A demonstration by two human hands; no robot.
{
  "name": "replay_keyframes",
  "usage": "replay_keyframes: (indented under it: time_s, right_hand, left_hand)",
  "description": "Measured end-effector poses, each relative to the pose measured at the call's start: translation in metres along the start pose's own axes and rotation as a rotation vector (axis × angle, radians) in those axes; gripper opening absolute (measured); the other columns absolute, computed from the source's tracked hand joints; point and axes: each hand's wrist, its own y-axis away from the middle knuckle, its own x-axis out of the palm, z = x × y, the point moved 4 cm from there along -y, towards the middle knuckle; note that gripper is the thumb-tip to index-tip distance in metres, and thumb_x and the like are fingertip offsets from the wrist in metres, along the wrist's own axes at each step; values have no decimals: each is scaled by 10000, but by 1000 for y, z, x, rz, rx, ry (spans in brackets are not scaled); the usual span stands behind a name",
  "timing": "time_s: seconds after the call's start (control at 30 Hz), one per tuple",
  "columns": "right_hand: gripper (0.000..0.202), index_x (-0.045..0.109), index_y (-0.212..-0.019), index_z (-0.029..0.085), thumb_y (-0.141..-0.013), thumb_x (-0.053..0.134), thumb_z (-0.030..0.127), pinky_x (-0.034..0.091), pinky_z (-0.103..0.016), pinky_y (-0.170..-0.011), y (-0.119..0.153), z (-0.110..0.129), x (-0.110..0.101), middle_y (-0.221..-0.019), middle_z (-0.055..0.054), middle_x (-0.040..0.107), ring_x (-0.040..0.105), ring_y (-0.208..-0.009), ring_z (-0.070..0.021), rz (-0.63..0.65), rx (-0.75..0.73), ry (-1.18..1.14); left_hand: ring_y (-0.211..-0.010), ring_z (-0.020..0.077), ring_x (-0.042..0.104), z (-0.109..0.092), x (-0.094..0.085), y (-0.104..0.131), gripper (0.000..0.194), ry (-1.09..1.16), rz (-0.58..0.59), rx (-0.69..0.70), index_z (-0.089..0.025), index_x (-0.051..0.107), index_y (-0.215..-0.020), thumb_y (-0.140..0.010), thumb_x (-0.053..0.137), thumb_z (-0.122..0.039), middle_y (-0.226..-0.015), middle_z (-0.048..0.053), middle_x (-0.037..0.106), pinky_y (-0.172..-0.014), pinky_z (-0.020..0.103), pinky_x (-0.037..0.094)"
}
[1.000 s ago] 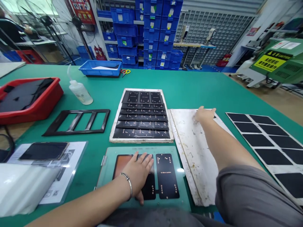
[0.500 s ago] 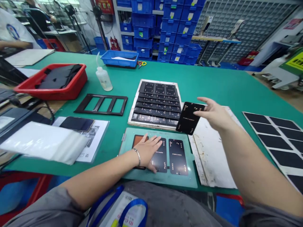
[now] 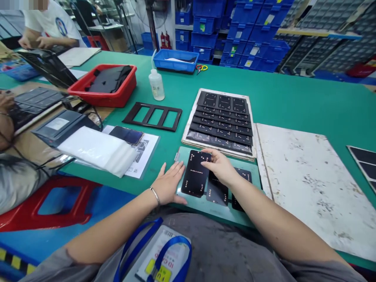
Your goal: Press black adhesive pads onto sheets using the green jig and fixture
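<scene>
A black printed panel (image 3: 195, 174) lies over the left place of the pale green fixture plate (image 3: 202, 203). My right hand (image 3: 219, 166) pinches its upper right corner between thumb and fingers. Two more dark panels sit in the plate, the middle one (image 3: 216, 192) and the right one (image 3: 245, 176), partly hidden by my right hand and forearm. My left hand (image 3: 169, 184) rests with spread fingers at the plate's left edge, close to the held panel, and holds nothing. Behind the plate, overlapping rows of black printed sheets (image 3: 221, 121) lie on a white board.
Left of the sheets are a black three-window frame (image 3: 152, 116), a squeeze bottle (image 3: 157, 85), a red bin (image 3: 102, 94), a phone (image 3: 126, 135) and white bags (image 3: 98, 150). A stained white board (image 3: 317, 180) lies right. Another person's hand (image 3: 6, 102) shows at far left.
My right hand has brought the black panel leftward and down onto the plate's left place. My left hand has shifted off the panels to the plate's left edge. The view has turned left.
</scene>
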Motion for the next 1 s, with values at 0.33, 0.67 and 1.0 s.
replay_keyframes:
  time_s: [0.33,0.67,1.0]
  right_hand:
    - [393,533,-1014,222,-646,670,229,511,-361,-770,3,-9,7,-858,-4,659,628,-781,-163,-13,22,18]
    - [372,599,-1102,251,-737,614,324,426,-425,-905,0,0,-11,-1015,-58,563,552,-966,-220,-12,-191,791]
    - [506,465,-1316,270,-833,465,421,280,-519,-1000,17,-13,-1,-1386,-96,402,338,-1257,-319,69,-232,1388]
  left_hand:
    - [-1393,277,21,2,1,-1,1176,22,-8,31,-82,117,-1433,-573,625,-703,-1510,158,63,-1082,564,-32]
    - [-1388,261,105,2,7,5,1113,47,-100,60,-112,109,-1437,-626,634,-665,-1498,161,172,-1101,525,17]
    - [-1377,241,170,-4,13,18,701,-15,-129,158,-220,335,-1372,-802,506,-591,-1484,62,265,-1102,533,3]
